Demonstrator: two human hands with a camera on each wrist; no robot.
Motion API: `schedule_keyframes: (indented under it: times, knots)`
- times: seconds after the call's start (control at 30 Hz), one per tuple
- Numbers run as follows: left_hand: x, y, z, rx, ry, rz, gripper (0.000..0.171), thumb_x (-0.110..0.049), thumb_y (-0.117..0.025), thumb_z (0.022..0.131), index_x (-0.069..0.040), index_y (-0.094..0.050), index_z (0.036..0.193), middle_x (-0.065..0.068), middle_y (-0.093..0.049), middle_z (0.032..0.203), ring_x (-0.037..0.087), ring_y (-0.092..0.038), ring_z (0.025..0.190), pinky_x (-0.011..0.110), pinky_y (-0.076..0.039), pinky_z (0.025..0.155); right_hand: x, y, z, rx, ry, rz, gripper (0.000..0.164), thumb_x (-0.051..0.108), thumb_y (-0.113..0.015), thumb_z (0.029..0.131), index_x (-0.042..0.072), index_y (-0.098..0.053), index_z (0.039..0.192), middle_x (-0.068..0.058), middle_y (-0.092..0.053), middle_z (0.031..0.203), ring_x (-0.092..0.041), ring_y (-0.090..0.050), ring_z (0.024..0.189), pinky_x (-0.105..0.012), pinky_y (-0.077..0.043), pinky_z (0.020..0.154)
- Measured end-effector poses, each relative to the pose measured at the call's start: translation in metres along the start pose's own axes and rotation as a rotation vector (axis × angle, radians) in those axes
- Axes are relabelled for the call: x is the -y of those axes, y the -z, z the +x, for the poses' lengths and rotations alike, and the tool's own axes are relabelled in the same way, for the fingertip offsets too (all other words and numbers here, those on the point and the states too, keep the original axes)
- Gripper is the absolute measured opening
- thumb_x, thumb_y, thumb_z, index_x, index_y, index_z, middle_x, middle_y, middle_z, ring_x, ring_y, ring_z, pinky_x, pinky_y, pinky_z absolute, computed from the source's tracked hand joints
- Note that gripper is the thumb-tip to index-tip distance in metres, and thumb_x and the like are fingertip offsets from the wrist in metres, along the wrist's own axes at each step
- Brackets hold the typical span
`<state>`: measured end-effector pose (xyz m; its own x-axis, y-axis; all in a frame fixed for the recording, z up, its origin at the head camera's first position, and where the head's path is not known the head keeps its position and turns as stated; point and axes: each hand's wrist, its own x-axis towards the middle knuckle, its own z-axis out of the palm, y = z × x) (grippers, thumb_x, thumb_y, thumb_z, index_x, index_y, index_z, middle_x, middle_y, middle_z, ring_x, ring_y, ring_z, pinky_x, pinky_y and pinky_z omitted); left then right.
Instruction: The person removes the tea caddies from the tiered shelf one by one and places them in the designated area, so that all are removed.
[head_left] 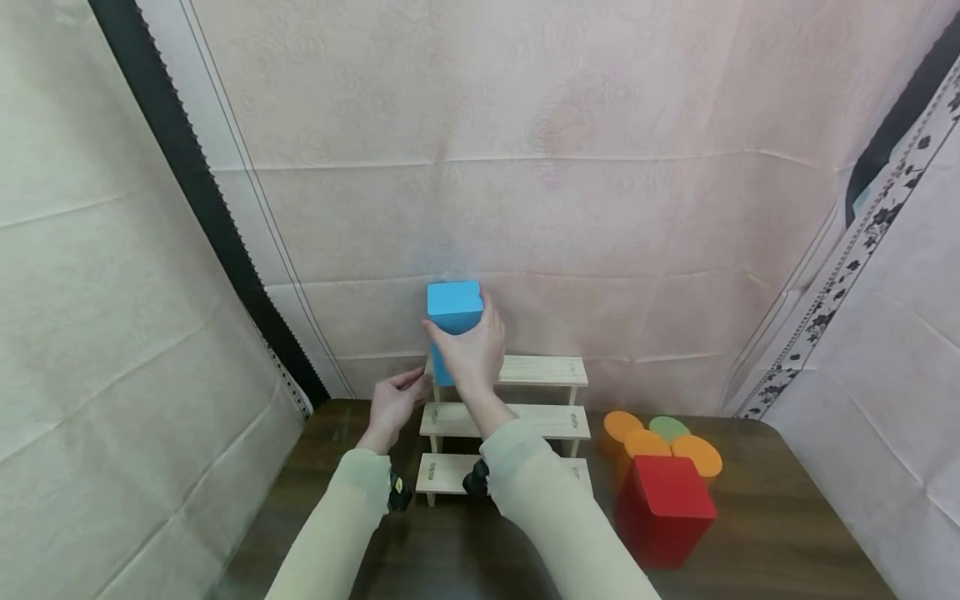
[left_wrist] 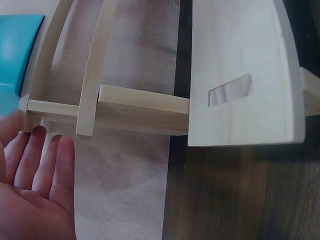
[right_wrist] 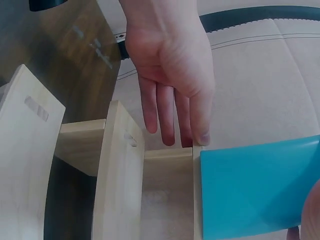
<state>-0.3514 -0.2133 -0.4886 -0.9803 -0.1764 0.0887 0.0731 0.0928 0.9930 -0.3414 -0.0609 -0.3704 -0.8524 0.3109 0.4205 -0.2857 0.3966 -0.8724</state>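
A tall blue block stands on the top step of a three-tier wooden stand, at its left end. My right hand grips the block, thumb on its left side and fingers round its right. In the right wrist view, the block's smooth blue side meets the top board, and a bit of the right hand shows at the edge. My left hand is at the left end of the top board. Its fingers are nearly straight, with the thumb tip right at the board's corner.
On the brown table, right of the stand, a red block stands before several orange round-topped pieces and a green one. Pale cloth hangs behind and on both sides. Dark straps are on both wrists.
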Motion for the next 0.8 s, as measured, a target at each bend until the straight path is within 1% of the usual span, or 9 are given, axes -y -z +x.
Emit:
schedule_keyframes:
  times: [0.2,0.33,0.5,0.53,0.67,0.73,0.8]
  knots:
    - [0.0,-0.0011,-0.0011,-0.001,-0.01,0.0,0.036,-0.019,-0.072,0.105,-0.002,-0.072,0.138,0.02,-0.069,0.139,0.033,-0.068,0.126,0.057,-0.054,0.103,-0.0013,-0.0008,-0.0022,-0.016,0.002,0.004,0.108,0.06,-0.091,0.078,0.022,-0.038,0.165,-0.002,-0.057,0.15,-0.027,-0.052,0.135,-0.055,-0.047,0.105]
    - [-0.0004,-0.0018,-0.0011,-0.002,-0.016,-0.011,0.036,-0.018,-0.072,0.105,-0.001,-0.072,0.137,0.02,-0.069,0.139,0.034,-0.068,0.126,0.056,-0.055,0.102,-0.0015,-0.0029,-0.0029,-0.021,-0.015,0.001,0.109,0.06,-0.091,0.079,0.021,-0.036,0.165,-0.002,-0.055,0.151,-0.026,-0.052,0.136,-0.055,-0.047,0.106]
    - [-0.0007,-0.0008,-0.0012,-0.002,-0.023,-0.006,0.036,-0.019,-0.071,0.106,-0.001,-0.071,0.138,0.021,-0.069,0.138,0.036,-0.068,0.126,0.057,-0.055,0.102,-0.002,-0.0054,-0.005,-0.032,-0.02,0.004,0.107,0.058,-0.092,0.079,0.021,-0.037,0.164,-0.001,-0.055,0.15,-0.025,-0.053,0.135,-0.054,-0.047,0.106]
    - [-0.0005,-0.0007,-0.001,-0.002,-0.025,-0.003,0.037,-0.019,-0.071,0.106,-0.001,-0.071,0.138,0.021,-0.069,0.138,0.037,-0.068,0.126,0.056,-0.055,0.102,-0.0017,-0.0056,-0.0055,-0.036,-0.018,0.009,0.107,0.056,-0.092,0.079,0.021,-0.038,0.164,-0.001,-0.056,0.15,-0.025,-0.053,0.135,-0.055,-0.047,0.106]
    - [-0.0002,-0.0009,-0.0014,-0.004,-0.028,0.011,0.037,-0.02,-0.071,0.106,-0.001,-0.071,0.138,0.02,-0.07,0.138,0.037,-0.068,0.125,0.045,-0.061,0.095,0.0002,-0.007,-0.0076,-0.049,-0.018,0.013,0.106,0.052,-0.093,0.08,0.019,-0.038,0.165,-0.003,-0.056,0.149,-0.027,-0.053,0.135,-0.056,-0.046,0.106]
    - [0.0003,-0.0008,-0.0012,-0.001,-0.025,0.014,0.037,-0.019,-0.07,0.106,-0.001,-0.071,0.138,0.019,-0.07,0.138,0.036,-0.069,0.125,0.044,-0.061,0.094,0.001,-0.0074,-0.008,-0.053,-0.023,0.015,0.106,0.051,-0.093,0.08,0.018,-0.038,0.165,-0.003,-0.056,0.149,-0.027,-0.053,0.135,-0.056,-0.046,0.107]
    - [0.0006,-0.0005,-0.0004,0.001,-0.024,0.011,0.037,-0.018,-0.07,0.107,0.0,-0.071,0.138,0.019,-0.069,0.139,0.035,-0.068,0.125,0.047,-0.06,0.096,0.002,-0.0079,-0.0082,-0.052,-0.033,0.012,0.106,0.052,-0.093,0.08,0.019,-0.038,0.164,-0.003,-0.055,0.15,-0.026,-0.053,0.135,-0.056,-0.047,0.106]
